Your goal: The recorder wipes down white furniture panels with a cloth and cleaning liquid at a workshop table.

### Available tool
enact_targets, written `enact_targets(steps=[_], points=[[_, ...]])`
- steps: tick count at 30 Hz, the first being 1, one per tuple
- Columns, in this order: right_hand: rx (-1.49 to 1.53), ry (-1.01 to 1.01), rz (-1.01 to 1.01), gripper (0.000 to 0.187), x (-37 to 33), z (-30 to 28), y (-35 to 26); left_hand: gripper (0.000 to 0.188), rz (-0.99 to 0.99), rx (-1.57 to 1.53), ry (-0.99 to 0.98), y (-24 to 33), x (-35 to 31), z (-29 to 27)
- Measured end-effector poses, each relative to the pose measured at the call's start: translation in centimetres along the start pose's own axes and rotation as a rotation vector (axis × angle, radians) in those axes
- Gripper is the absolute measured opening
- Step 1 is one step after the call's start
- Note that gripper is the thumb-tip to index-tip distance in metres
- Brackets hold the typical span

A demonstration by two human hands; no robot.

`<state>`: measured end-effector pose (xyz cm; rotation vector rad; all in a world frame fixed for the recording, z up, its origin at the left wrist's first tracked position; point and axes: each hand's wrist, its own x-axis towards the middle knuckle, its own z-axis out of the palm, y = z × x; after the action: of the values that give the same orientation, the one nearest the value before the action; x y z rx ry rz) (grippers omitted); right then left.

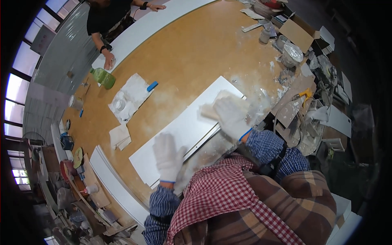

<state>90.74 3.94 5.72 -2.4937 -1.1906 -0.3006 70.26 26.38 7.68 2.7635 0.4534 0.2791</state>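
Observation:
A long white board lies at a slant across the near side of the brown table, with a slotted edge strip along its near side. My left hand, in a white glove with a blue cuff, rests flat on the board's left part, fingers stretched out. Over the right part, my right hand, gloved alike, presses on a beige folded cloth-like piece. Motion blurs this hand, and its fingers partly hide the piece. Pale dust lies around the board's right end.
Across the table, another person's hand touches a second long white panel. A green bottle, white cloth, blue block and folded cloth lie leftward. Cartons, tubs and a yellow air gun crowd the right.

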Motion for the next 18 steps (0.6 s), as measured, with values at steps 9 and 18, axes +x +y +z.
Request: enact_targets(steps=[9, 18], points=[[-0.083, 0.11, 0.123, 0.029, 2.2, 0.0, 3.9, 0.086, 0.301, 0.01, -0.142, 3.8, 4.2, 3.6], [-0.118, 0.101, 0.032, 0.024, 4.5, 0.5, 5.3, 0.086, 0.317, 0.005, -0.098, 3.9, 4.3, 3.5]])
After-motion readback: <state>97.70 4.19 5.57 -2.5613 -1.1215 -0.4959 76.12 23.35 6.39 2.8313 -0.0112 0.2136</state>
